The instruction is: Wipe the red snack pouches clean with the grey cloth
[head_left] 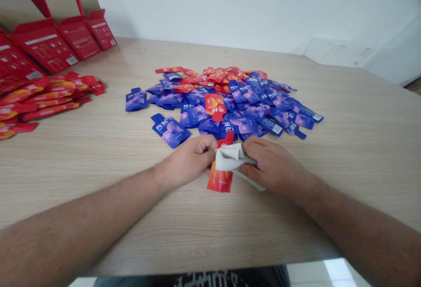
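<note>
My left hand (196,157) is closed on the left side of a red-orange sachet (221,181) held upright above the table. In my right hand (271,164) is a folded white cloth (230,157), pinched between thumb and fingers and lying across the front of the sachet. The cloth hides the sachet's middle; its red spout end and orange lower end show above and below. Just beyond my hands lies a spread pile of blue-purple sachets (241,124), with a single red sachet (215,106) on top and more red sachets (219,75) at the back.
On the left, several red cartons (48,45) stand in a row with their flaps up. Stacked red-orange sachets (54,96) lie in front of them. The wooden table (164,238) meets a white wall (217,10) at the back, and its front edge is close to my lap.
</note>
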Action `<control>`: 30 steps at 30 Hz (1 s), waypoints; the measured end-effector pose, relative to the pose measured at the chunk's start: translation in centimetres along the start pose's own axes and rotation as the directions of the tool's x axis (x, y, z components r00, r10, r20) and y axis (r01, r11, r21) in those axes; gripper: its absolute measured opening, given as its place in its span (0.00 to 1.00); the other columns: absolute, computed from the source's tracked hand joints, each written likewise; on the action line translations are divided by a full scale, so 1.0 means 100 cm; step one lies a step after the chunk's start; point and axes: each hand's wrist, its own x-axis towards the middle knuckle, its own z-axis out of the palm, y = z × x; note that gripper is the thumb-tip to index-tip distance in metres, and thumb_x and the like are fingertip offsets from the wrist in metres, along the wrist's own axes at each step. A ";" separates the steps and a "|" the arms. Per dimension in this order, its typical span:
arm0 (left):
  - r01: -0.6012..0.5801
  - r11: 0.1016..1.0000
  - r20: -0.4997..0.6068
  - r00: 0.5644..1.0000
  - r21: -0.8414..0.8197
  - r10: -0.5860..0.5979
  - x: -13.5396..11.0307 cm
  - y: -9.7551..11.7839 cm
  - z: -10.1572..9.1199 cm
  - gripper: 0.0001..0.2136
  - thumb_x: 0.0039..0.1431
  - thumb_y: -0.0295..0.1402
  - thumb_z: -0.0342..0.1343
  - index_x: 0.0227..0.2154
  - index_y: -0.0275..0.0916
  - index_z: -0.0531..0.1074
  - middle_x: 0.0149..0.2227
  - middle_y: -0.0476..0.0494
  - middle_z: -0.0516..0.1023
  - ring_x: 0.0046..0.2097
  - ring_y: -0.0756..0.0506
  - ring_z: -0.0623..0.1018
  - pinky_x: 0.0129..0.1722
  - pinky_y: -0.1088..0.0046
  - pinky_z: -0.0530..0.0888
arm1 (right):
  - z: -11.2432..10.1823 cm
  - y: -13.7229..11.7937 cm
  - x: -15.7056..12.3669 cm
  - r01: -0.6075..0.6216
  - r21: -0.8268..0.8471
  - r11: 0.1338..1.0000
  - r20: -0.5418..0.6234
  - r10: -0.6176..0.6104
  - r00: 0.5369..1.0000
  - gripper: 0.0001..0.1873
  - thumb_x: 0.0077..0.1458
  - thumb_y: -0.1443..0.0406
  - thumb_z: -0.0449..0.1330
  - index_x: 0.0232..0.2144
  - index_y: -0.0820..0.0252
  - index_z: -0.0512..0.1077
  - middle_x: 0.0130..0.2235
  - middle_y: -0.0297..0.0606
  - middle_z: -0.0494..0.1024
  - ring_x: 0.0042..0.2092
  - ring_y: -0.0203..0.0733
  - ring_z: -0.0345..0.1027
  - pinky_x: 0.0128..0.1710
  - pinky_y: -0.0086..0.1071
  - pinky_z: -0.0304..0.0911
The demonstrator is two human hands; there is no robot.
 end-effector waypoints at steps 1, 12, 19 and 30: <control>0.005 1.000 0.004 1.000 -0.017 -0.005 0.000 0.000 0.000 0.08 0.63 0.34 0.54 0.30 0.38 0.66 0.25 0.54 0.67 0.25 0.53 0.66 0.25 0.78 0.63 | 0.000 0.002 0.001 -0.038 -0.020 0.999 -0.030 0.037 0.999 0.09 0.64 0.60 0.60 0.35 0.58 0.67 0.36 0.39 0.73 0.38 0.45 0.67 0.37 0.35 0.59; 0.005 1.000 0.007 1.000 -0.019 -0.005 0.000 -0.001 0.000 0.07 0.63 0.35 0.54 0.31 0.38 0.67 0.25 0.54 0.68 0.26 0.53 0.65 0.25 0.78 0.63 | -0.001 -0.002 0.000 0.016 0.000 1.000 0.018 -0.016 1.000 0.08 0.64 0.60 0.60 0.35 0.58 0.67 0.37 0.39 0.73 0.38 0.44 0.67 0.37 0.35 0.60; 0.008 1.000 0.005 1.000 0.012 -0.008 0.000 0.000 -0.001 0.08 0.63 0.35 0.55 0.30 0.38 0.67 0.25 0.54 0.68 0.26 0.53 0.66 0.26 0.77 0.63 | -0.001 -0.001 0.001 -0.005 -0.023 1.000 0.002 0.005 1.000 0.09 0.63 0.60 0.61 0.34 0.57 0.67 0.36 0.38 0.73 0.36 0.43 0.67 0.36 0.34 0.59; -0.013 0.998 0.009 1.000 0.064 0.012 0.001 -0.006 -0.002 0.08 0.64 0.36 0.54 0.31 0.38 0.67 0.26 0.53 0.68 0.28 0.52 0.66 0.27 0.77 0.63 | -0.001 0.001 0.001 -0.041 -0.031 0.999 -0.018 0.040 0.999 0.09 0.63 0.60 0.61 0.34 0.58 0.67 0.36 0.38 0.73 0.37 0.44 0.67 0.36 0.35 0.59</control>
